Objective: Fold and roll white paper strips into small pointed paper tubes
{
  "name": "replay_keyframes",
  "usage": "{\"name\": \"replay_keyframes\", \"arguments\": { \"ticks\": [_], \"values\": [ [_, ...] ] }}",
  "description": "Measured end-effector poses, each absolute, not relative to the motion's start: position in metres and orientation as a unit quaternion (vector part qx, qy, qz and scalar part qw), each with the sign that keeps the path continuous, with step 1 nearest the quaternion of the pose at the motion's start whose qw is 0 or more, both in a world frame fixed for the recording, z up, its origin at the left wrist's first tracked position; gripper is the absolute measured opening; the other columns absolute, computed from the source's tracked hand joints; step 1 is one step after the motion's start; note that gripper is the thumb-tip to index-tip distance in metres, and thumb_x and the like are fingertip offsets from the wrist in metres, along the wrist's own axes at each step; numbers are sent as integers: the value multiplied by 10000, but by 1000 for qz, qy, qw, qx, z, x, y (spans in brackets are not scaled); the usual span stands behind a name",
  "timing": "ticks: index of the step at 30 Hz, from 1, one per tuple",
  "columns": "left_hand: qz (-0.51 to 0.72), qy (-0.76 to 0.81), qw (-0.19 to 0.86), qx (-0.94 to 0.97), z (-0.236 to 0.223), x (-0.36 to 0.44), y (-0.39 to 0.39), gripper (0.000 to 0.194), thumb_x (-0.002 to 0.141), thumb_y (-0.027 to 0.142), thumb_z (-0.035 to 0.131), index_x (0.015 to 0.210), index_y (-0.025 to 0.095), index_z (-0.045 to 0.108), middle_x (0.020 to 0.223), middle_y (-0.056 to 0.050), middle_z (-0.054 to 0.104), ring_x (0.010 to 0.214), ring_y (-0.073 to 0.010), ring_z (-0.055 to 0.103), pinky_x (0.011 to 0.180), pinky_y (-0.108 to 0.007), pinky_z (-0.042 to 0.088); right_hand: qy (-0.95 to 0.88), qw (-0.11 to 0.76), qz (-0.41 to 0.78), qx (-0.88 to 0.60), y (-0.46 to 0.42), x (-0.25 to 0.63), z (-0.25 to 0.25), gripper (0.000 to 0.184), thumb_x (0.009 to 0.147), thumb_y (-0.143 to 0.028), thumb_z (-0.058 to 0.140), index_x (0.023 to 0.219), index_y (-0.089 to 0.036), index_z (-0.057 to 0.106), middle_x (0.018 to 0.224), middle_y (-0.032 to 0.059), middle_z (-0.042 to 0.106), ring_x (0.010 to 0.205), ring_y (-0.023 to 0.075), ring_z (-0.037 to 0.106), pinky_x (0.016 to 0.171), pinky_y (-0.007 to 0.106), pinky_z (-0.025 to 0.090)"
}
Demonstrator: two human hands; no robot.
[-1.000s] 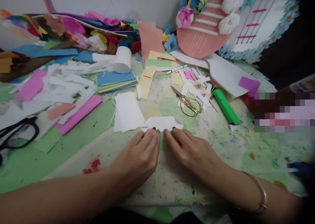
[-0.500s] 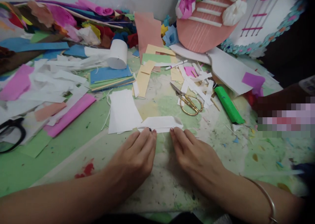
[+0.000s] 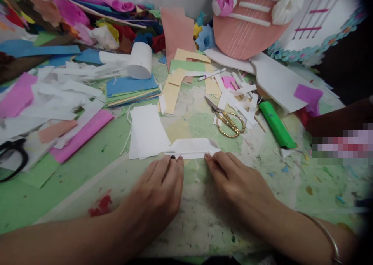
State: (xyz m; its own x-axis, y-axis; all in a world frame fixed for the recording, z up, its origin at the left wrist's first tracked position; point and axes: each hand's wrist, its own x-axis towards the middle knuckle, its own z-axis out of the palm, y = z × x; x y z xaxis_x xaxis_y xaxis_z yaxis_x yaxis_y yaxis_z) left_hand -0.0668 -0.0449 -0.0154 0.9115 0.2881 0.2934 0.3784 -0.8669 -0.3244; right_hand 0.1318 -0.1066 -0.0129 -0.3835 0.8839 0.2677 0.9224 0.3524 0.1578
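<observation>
A small folded white paper piece [image 3: 190,146] lies on the green, paint-flecked table [image 3: 72,187]. My left hand [image 3: 159,191] lies flat, its fingertips pressing the piece's near left edge. My right hand [image 3: 236,183], with a bangle on its wrist, is also flat and presses the near right edge. Both hands have their fingers stretched out and grip nothing. A larger white sheet [image 3: 145,131] lies just left of the folded piece, touching it.
Gold scissors [image 3: 229,121] and a green marker [image 3: 276,125] lie beyond my right hand. Black scissors [image 3: 11,158], a pink strip [image 3: 83,135] and white scraps lie at left. A coloured paper stack [image 3: 131,90], a white roll [image 3: 141,61] and a guitar-shaped craft [image 3: 247,28] stand behind.
My fingertips have slid apart along the near edge of the folded paper, the left one leftward and the right one rightward. The view has shifted slightly.
</observation>
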Motion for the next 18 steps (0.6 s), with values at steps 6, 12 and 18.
{"name": "replay_keyframes", "arguments": {
  "ticks": [6,12,18],
  "values": [
    [-73,-195,122,-971,-18,-65,-39,552,790,54,417,1332,-25,488,925,-159,612,899,-307,583,761,-425,537,-824,91,-113,-547,-105,134,-16,323,900,-65,444,1161,22,615,858,122,611,759,223,538,530,308,488],
    [-58,-203,74,-975,-16,-64,-34,642,742,59,439,1384,33,464,887,-138,568,851,-300,545,708,-428,524,-833,62,-104,-541,-103,129,-13,381,888,-50,444,1243,33,555,860,121,614,760,225,552,554,325,499],
    [-101,-190,142,-966,-16,-67,-39,494,794,59,461,1269,-40,552,983,-189,599,935,-338,559,764,-443,504,-803,67,-149,-574,-108,130,-16,298,831,-71,539,1091,15,656,765,85,593,691,200,535,489,302,426]
  ]
}}
